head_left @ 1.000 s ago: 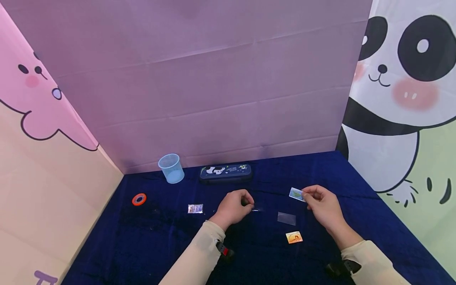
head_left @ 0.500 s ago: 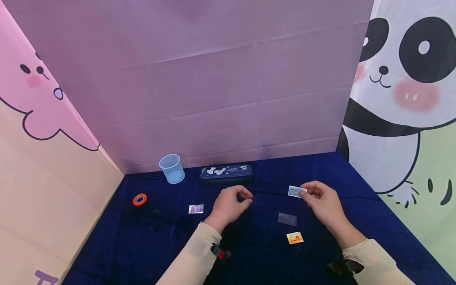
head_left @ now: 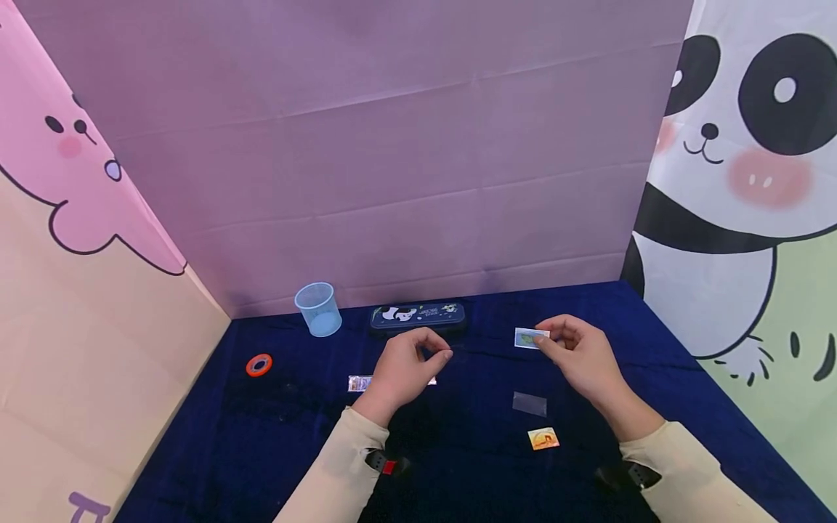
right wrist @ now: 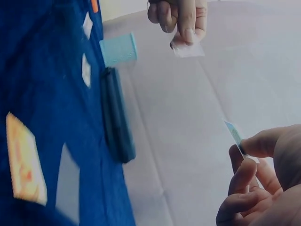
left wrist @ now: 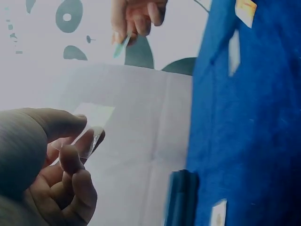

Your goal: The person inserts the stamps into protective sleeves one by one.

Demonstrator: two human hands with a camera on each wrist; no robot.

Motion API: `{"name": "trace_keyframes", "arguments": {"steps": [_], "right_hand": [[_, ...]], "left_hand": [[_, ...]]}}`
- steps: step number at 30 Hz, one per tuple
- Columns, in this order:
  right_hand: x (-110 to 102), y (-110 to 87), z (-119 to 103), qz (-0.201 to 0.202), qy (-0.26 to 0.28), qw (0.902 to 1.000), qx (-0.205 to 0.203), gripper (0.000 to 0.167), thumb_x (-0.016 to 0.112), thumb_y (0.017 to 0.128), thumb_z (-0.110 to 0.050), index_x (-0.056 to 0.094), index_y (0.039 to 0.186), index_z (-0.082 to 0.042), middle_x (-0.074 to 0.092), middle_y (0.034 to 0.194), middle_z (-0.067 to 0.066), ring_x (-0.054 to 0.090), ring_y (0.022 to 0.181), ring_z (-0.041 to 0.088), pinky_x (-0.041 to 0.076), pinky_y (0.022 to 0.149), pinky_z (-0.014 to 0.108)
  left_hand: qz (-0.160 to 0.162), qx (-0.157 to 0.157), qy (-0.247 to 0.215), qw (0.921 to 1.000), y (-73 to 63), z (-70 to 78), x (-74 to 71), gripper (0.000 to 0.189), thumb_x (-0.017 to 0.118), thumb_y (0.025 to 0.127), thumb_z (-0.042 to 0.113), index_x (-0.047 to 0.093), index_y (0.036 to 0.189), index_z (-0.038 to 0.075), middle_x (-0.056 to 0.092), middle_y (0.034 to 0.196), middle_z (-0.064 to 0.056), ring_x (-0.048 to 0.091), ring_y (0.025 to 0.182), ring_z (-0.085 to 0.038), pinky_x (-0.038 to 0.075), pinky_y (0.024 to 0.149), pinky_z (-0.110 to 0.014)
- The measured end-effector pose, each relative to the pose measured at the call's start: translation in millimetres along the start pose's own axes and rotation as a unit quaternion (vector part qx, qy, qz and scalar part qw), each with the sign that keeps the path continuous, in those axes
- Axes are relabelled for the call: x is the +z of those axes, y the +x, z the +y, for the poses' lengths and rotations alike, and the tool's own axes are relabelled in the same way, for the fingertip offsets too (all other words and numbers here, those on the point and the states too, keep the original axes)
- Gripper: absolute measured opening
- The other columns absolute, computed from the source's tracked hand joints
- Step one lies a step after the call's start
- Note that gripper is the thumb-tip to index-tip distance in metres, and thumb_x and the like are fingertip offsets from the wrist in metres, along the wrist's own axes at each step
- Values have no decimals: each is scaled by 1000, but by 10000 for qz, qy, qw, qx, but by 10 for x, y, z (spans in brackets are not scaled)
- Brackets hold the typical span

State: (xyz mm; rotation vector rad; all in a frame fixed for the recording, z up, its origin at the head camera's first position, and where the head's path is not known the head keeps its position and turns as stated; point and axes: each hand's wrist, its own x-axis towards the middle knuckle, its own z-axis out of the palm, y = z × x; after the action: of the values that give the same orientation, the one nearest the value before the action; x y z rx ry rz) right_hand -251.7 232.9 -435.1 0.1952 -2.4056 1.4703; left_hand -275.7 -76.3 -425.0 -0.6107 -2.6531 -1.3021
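Between thumb and fingers, my left hand (head_left: 407, 370) pinches a small clear plastic card sleeve (left wrist: 96, 115), best seen in the left wrist view. My right hand (head_left: 580, 356) pinches a small card (head_left: 527, 338) with a blue and green picture, held up over the cloth. Both hands are raised and apart, the card pointing toward the left hand. Below the right hand lie another clear sleeve (head_left: 530, 404) and an orange-yellow card (head_left: 543, 438). Behind the left hand, a shiny sleeved card (head_left: 359, 383) shows in part, and a second pale card (right wrist: 86, 70) is mostly hidden in the head view.
A dark blue panda pencil case (head_left: 418, 317) lies at the back of the blue cloth (head_left: 281, 450), against the fabric wall. Left of it stands a light blue cup (head_left: 318, 311). An orange tape roll (head_left: 259, 365) rests farther left.
My left hand has lifted and shifted left with the clear sleeve, uncovering the edge of a pale card. My right hand has risen and moved slightly left, the card turning more level.
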Motion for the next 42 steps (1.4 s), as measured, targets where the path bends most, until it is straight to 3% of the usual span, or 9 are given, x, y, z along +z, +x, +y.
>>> {"name": "trace_keyframes", "arguments": {"steps": [9, 15, 24, 32, 38, 42], "right_hand": [[205, 16, -327, -287, 344, 9984, -341, 18, 74, 100, -19, 72, 116, -10, 67, 88, 10, 51, 65, 20, 42, 52, 28], [326, 49, -476, -379, 491, 9968, -499, 17, 75, 99, -16, 73, 115, -11, 65, 86, 9, 50, 64, 22, 41, 52, 28], [475, 89, -646, -415, 674, 9949, -631, 14, 76, 99, -20, 75, 111, -13, 66, 85, 8, 52, 67, 24, 42, 54, 28], [593, 55, -804, -681, 778, 9928, -611, 11, 75, 100, -22, 75, 109, -15, 63, 83, 8, 56, 69, 26, 52, 58, 33], [609, 2, -865, -838, 988, 9891, -695, 9, 74, 100, -20, 73, 108, -15, 67, 85, 7, 63, 73, 26, 60, 61, 37], [608, -7, -880, -869, 1078, 9873, -775, 8, 74, 100, -18, 73, 108, -14, 68, 86, 8, 65, 74, 26, 60, 64, 36]], "left_hand": [[387, 324, -371, 9980, -97, 88, -249, 11, 76, 99, 23, 77, 110, 24, 74, 100, 11, 51, 58, -16, 44, 50, -29], [667, 487, -527, 9952, -150, 87, -360, 8, 75, 100, 23, 79, 106, 24, 71, 93, 11, 49, 59, -17, 42, 51, -29], [662, 661, -1124, 9892, -184, 101, -572, 7, 75, 100, 21, 79, 104, 19, 71, 90, 3, 56, 57, -21, 49, 52, -31], [709, 679, -1273, 9870, -218, 152, -624, 15, 76, 99, 19, 79, 112, 15, 74, 97, 2, 54, 56, -21, 49, 53, -30], [808, 687, -1303, 9858, -238, 142, -597, 9, 77, 98, 21, 81, 105, 17, 64, 80, -3, 55, 57, -21, 47, 52, -30], [950, 761, -1391, 9828, -242, 125, -558, 6, 79, 96, 21, 82, 101, 18, 65, 82, -1, 49, 59, -22, 41, 54, -27]]}}
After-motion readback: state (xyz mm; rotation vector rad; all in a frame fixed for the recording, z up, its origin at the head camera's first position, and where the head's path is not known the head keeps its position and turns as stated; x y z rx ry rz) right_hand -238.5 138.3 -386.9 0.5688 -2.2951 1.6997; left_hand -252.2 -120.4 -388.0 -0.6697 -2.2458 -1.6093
